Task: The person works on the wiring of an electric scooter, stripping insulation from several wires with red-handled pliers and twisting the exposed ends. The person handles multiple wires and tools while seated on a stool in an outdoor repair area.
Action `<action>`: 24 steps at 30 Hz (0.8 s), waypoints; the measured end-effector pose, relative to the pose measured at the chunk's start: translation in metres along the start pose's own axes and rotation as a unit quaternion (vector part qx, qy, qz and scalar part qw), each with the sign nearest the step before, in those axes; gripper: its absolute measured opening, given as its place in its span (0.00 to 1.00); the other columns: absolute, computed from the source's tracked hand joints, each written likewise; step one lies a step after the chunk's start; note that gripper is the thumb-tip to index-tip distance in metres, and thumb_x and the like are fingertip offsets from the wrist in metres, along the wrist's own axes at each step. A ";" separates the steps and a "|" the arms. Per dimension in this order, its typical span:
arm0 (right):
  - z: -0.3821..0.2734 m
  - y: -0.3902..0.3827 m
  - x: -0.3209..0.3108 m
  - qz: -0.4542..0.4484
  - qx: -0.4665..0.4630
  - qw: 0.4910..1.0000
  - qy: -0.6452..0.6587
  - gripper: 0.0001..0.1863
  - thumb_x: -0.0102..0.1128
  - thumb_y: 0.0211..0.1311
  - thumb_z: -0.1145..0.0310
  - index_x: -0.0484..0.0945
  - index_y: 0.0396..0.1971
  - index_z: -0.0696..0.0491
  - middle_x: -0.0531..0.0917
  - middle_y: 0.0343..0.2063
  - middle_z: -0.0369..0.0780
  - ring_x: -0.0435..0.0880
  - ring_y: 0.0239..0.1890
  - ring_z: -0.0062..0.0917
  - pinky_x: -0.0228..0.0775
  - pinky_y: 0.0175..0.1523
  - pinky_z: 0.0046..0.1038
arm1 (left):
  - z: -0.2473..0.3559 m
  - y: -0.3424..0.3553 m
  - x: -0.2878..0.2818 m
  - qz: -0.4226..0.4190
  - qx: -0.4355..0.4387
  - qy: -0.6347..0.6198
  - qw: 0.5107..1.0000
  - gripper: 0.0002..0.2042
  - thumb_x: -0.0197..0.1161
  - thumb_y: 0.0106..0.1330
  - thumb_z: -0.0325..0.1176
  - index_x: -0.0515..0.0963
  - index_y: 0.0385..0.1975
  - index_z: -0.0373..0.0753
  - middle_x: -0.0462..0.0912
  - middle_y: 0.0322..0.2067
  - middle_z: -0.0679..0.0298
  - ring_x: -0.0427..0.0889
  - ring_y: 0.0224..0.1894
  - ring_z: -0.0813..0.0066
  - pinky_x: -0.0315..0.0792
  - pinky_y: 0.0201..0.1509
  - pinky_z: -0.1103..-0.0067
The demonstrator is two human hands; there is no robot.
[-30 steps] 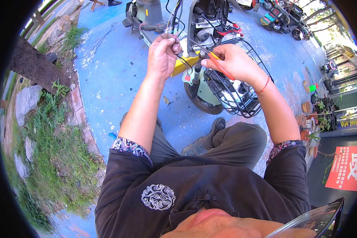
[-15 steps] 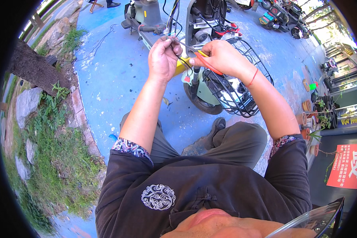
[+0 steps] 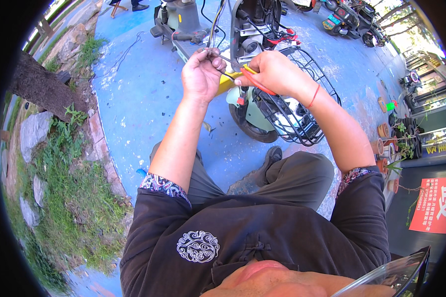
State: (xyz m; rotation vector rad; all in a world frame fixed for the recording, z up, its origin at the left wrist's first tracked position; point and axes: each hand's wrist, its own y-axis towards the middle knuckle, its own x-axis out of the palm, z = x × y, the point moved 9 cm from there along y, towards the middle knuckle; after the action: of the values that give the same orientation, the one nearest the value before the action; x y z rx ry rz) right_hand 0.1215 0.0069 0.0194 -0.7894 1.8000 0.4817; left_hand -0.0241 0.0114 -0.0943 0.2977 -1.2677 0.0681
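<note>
My left hand [image 3: 200,76] is closed in a pinch on thin dark wires [image 3: 225,73], near the lower end of a hanging wire bundle [image 3: 214,24]. In my right hand [image 3: 277,74] are long-nose pliers [image 3: 258,82] with red and yellow handles. Their narrow jaws reach left to the fingertips of my left hand; whether they grip a wire is too small to tell. Behind both hands stands an electric scooter's opened front [image 3: 252,32] with exposed cables. Below my right hand are its black wire basket [image 3: 304,121] and front wheel [image 3: 255,126].
A power tool [image 3: 190,36] lies on the scooter's footboard. Parked scooters [image 3: 354,22] stand at the far right, potted plants [image 3: 398,143] along the right side. On the left are a tree trunk [image 3: 47,86], rocks [image 3: 34,128] and grass. A person's shoe [image 3: 140,7] shows at the top.
My left hand has shifted slightly left and down, and the pliers' jaws with it. The black wire below it now runs toward my right fingers instead of hanging in a loop.
</note>
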 end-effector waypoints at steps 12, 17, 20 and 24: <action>0.072 -0.087 -0.008 0.122 0.160 0.968 0.151 0.23 0.75 0.61 0.53 0.78 0.26 0.59 0.73 0.19 0.33 0.66 0.25 0.18 0.63 0.31 0.28 | -0.008 -0.010 -0.010 -0.029 -0.153 0.507 0.848 0.11 0.68 0.65 0.31 0.83 0.43 0.34 0.86 0.36 0.66 0.80 0.36 0.81 0.72 0.43 0.82; 0.127 -0.120 -0.025 0.134 0.251 0.956 -0.070 0.29 0.72 0.53 0.44 0.84 0.28 0.61 0.84 0.24 0.53 0.85 0.32 0.49 0.75 0.39 0.44 | -0.008 -0.012 -0.016 -0.021 -0.178 0.510 0.841 0.12 0.71 0.64 0.31 0.82 0.44 0.33 0.87 0.37 0.65 0.82 0.37 0.81 0.75 0.43 0.81; 0.141 -0.127 -0.025 0.126 0.256 0.954 -0.094 0.26 0.71 0.53 0.48 0.84 0.27 0.61 0.84 0.27 0.55 0.86 0.36 0.51 0.77 0.44 0.46 | -0.014 -0.011 -0.029 -0.031 -0.189 0.584 0.789 0.11 0.71 0.64 0.30 0.83 0.43 0.34 0.86 0.36 0.65 0.82 0.35 0.81 0.75 0.41 0.82; 0.150 -0.135 -0.023 0.141 0.260 0.947 -0.123 0.22 0.70 0.55 0.53 0.84 0.29 0.61 0.85 0.31 0.56 0.86 0.37 0.51 0.78 0.47 0.47 | -0.035 -0.013 -0.036 -0.050 -0.248 0.625 0.738 0.09 0.70 0.65 0.31 0.82 0.41 0.34 0.86 0.31 0.65 0.82 0.32 0.80 0.76 0.39 0.81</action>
State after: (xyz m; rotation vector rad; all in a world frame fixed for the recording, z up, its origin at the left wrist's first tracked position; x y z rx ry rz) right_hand 0.3227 0.0175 -0.0060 -0.0987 1.6976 0.2508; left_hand 0.0006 0.0119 -0.1406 -0.1710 0.1210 -0.1535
